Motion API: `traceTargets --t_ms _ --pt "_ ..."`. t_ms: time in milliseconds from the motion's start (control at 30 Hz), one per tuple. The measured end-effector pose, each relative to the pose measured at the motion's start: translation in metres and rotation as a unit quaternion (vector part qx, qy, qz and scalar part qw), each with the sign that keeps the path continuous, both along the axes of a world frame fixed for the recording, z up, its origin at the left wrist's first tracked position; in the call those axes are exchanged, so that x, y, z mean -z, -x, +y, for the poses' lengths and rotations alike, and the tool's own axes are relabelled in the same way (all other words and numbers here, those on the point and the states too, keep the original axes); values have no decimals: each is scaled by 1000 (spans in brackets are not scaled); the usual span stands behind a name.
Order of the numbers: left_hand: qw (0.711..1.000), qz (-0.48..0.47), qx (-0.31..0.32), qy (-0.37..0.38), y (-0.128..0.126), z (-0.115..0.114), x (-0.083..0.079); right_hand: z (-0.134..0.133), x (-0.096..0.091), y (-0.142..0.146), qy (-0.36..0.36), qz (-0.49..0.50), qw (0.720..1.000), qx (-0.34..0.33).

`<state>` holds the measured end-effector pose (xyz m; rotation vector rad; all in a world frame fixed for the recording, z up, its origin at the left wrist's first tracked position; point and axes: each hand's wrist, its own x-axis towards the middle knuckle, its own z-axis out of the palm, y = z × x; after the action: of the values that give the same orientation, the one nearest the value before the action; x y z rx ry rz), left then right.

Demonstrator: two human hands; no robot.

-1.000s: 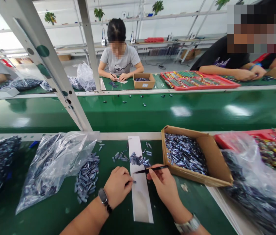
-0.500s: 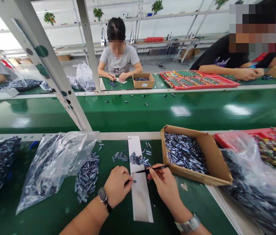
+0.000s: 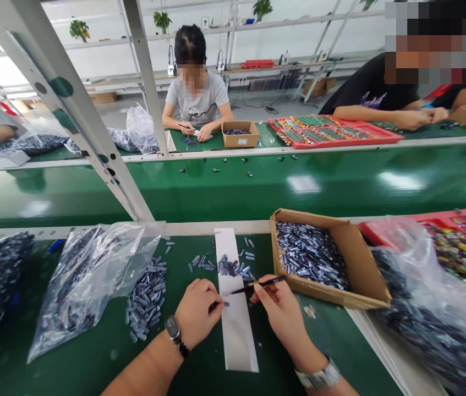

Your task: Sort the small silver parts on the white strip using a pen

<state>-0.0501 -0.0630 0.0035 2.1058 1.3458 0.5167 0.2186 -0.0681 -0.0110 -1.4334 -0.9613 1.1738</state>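
Note:
My left hand (image 3: 198, 309) is closed in a pinch over the left edge of a white paper strip (image 3: 239, 341). From its fingertips sticks out a small bluish-grey translucent plastic piece (image 3: 226, 304). Black tweezers (image 3: 272, 281) are gripped in my right hand (image 3: 279, 312), their thin tip pointing left over the strip, close to that piece. Farther up the strip lies a small heap of similar plastic pieces (image 3: 228, 266). A bigger pile of pieces (image 3: 147, 297) rests on the green table left of my left hand.
A cardboard box (image 3: 371, 264) of dark pieces stands right of my right hand. Plastic bags of pieces (image 3: 92, 275) lie at left, another bag (image 3: 422, 324) at right. Beyond a green conveyor (image 3: 216, 192), co-workers sit at a bench. A metal post (image 3: 76, 121) rises at left.
The view has shifted slightly. The tweezers' tip has dipped a little towards the piece in my left hand. Across the conveyor, a co-worker's hands have moved slightly.

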Motion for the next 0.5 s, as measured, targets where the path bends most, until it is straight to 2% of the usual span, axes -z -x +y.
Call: traceTargets --t_ms 133,333,500 --pt "1000 -12 -13 8 0 0 -5 -4 -3 -3 10 -1 1000 -20" --pt "1000 -9 -16 20 0 0 -4 -5 -8 16 0 -14 1000 22" --pt "1000 -5 -5 25 2 2 -2 -4 -9 18 3 -16 1000 26"
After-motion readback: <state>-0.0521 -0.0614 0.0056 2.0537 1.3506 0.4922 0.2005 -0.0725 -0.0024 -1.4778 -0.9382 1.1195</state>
